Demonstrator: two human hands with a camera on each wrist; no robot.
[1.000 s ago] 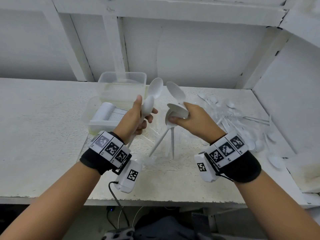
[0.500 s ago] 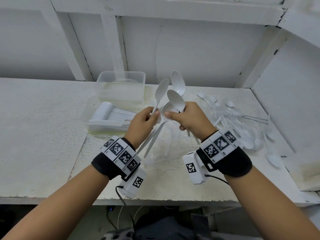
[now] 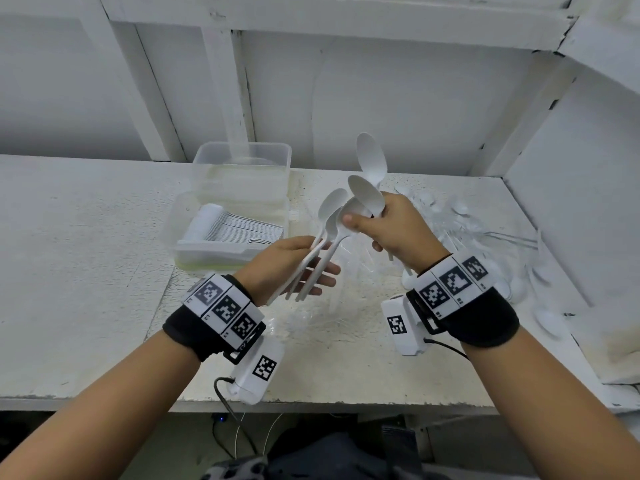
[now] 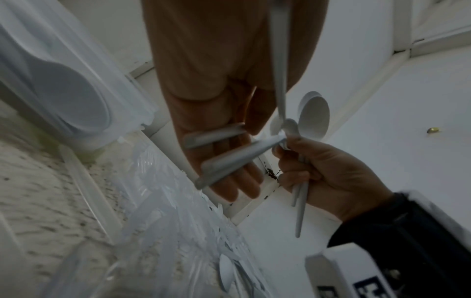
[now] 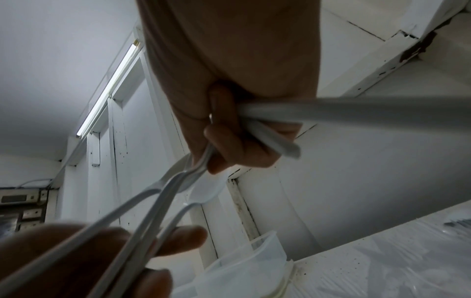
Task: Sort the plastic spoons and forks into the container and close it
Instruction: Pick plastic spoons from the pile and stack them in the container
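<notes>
Several white plastic spoons (image 3: 323,237) now lie with their handles across the left hand (image 3: 289,268), whose fingers have straightened out flat under them; half a second ago that hand was curled at the bowls, up against the right hand. The spoon bowls point up and right, meeting the thumb of the right hand (image 3: 398,233), which has stayed at about the same height above the white speckled table (image 3: 86,271). That right hand is clenched on a second bunch of white plastic spoons (image 3: 369,181), bowls fanned upward, handles sticking out below the fist. The left palm faces up, thumb on the far side of the handles; whether the thumb presses them I cannot tell.

Left of the hands, farther back, sits the clear rectangular plastic container (image 3: 228,251) with a neat row of white cutlery inside, and a clear plastic tub (image 3: 242,168) stands just behind it. Loose white plastic cutlery (image 3: 485,237) lies scattered on the table's right side.
</notes>
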